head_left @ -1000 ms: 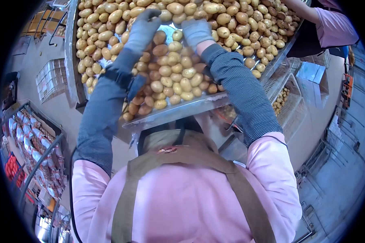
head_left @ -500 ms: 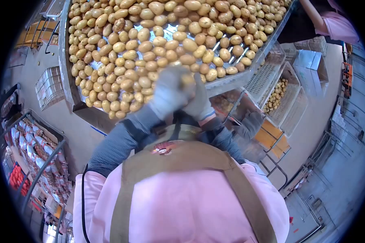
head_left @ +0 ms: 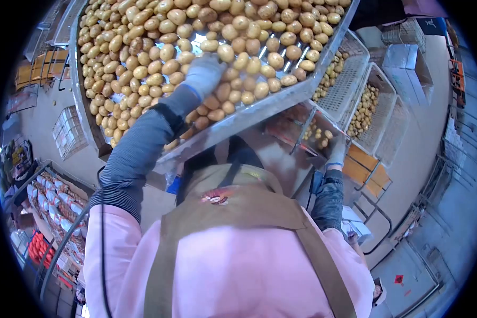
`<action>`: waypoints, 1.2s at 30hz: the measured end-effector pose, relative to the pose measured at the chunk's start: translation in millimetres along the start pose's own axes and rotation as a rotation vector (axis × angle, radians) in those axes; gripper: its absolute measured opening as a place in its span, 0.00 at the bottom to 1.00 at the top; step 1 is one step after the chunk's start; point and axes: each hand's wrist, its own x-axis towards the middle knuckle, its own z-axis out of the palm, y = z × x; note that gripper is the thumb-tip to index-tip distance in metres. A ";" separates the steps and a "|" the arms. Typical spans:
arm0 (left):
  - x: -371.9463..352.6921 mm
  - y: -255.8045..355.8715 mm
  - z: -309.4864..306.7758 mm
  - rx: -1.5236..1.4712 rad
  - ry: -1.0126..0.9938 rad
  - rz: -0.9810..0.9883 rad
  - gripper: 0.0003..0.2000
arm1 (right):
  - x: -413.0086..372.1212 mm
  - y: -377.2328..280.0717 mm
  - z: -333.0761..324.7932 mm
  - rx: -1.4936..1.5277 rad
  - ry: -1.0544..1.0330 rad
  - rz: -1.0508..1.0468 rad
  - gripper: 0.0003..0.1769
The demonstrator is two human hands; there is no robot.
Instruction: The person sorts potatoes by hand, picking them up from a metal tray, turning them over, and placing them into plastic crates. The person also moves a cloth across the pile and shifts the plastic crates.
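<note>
Many yellow-brown potatoes (head_left: 143,69) lie on a metal sorting table (head_left: 249,117). My left hand (head_left: 204,75), in a pale glove, rests among them near the table's middle, its back upwards. Its fingertips are beside a potato (head_left: 225,53); whether it grips one is hidden. To the right, below the table's edge, my right hand (head_left: 337,152), also gloved, reaches to the side of a bin (head_left: 289,130) with several potatoes in it. Its fingers are too small and blurred to read.
White plastic crates (head_left: 350,108) with potatoes stand right of the table, beside a cardboard box (head_left: 403,61). A co-worker's pink sleeve (head_left: 424,7) shows at the upper right. Filled net bags (head_left: 58,204) lie at the left behind a metal rail (head_left: 63,233).
My hands were together at the table's near edge and have parted. The left has moved up and left into the potatoes; the right has moved far right and down to the bin.
</note>
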 end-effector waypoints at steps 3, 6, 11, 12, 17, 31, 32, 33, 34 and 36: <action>12.3 -9.5 -11.7 -0.134 -0.053 0.050 0.10 | -48.3 -48.0 128.5 -0.447 -0.035 -0.527 0.18; 0.7 -21.1 -15.8 -0.389 -0.003 -0.096 0.12 | -128.4 -98.4 282.7 -0.461 -0.470 -0.594 0.16; -69.1 -23.7 -18.4 -1.458 0.282 -0.783 0.15 | -75.5 -62.1 467.6 -1.386 -0.694 -1.554 0.12; -83.3 -24.9 -5.5 -1.681 0.327 -0.888 0.13 | -68.1 -50.5 489.3 -1.603 -0.664 -1.602 0.11; -141.1 -20.9 1.8 -1.923 0.521 -0.622 0.19 | -73.0 -57.7 509.8 -1.726 -0.800 -1.564 0.12; -144.4 93.0 -56.2 -1.141 0.189 0.175 0.25 | -173.4 -50.3 168.1 -0.436 -0.822 0.107 0.24; -154.0 88.3 -54.5 -1.216 0.089 0.101 0.23 | -157.8 -54.8 133.9 -0.251 -0.722 0.369 0.22; -161.1 83.9 -50.5 -1.195 0.064 -0.004 0.20 | -143.9 -52.7 108.6 -0.353 -0.701 0.050 0.20; -167.0 76.6 -54.4 -1.187 0.068 -0.081 0.17 | -130.1 -50.4 83.0 -0.480 -0.615 -0.266 0.18; -187.4 70.9 -44.7 -1.163 -0.075 -0.192 0.15 | -42.8 -20.4 2.8 -1.381 -0.387 -0.600 0.20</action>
